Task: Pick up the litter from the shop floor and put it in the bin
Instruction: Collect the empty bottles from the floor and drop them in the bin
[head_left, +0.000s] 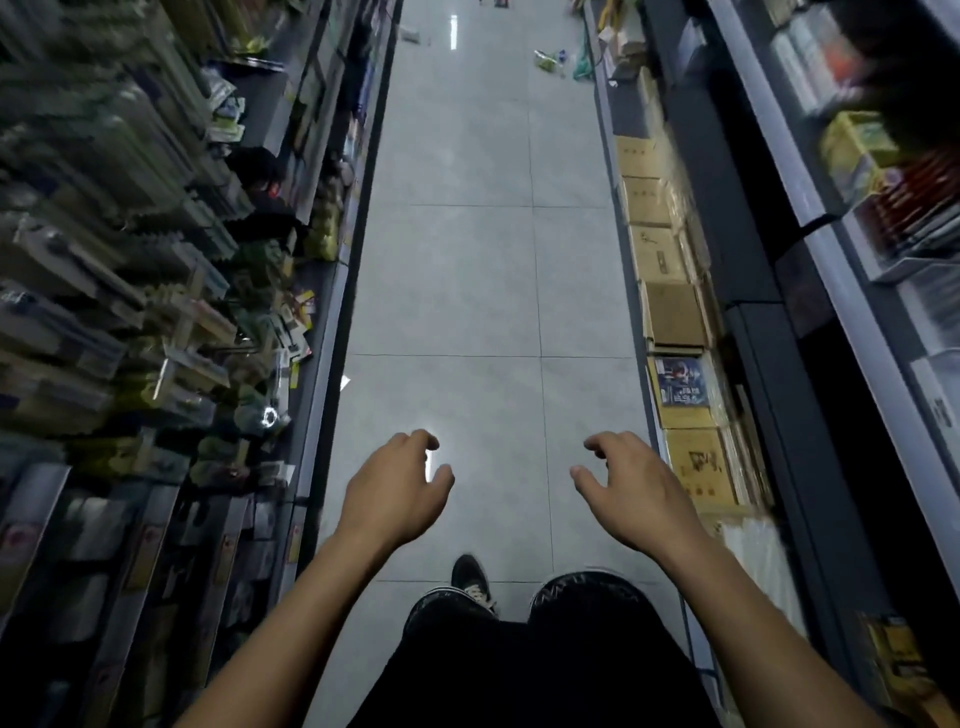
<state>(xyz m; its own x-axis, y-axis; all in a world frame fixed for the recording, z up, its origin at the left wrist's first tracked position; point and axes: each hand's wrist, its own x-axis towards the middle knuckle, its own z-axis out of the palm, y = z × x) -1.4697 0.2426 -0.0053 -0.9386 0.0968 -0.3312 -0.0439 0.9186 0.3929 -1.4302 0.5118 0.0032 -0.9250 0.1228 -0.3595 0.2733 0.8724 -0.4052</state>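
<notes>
My left hand (395, 488) and my right hand (628, 488) are held out in front of me above the grey tiled floor, fingers loosely curled, holding nothing. Far down the aisle lies litter: a green-and-white wrapper (548, 60) near the right shelf base, a green crumpled bag (583, 65) beside it, and a pale scrap (413, 35) towards the left. A small white scrap (344, 383) lies by the left shelf's base. No bin is in view.
Stocked shelves (156, 312) line the left side. Cardboard boxes (670, 312) stand along the foot of the right shelving (831, 260). The tiled aisle (483, 260) runs between them. My shoe (470, 579) and dark trousers show below.
</notes>
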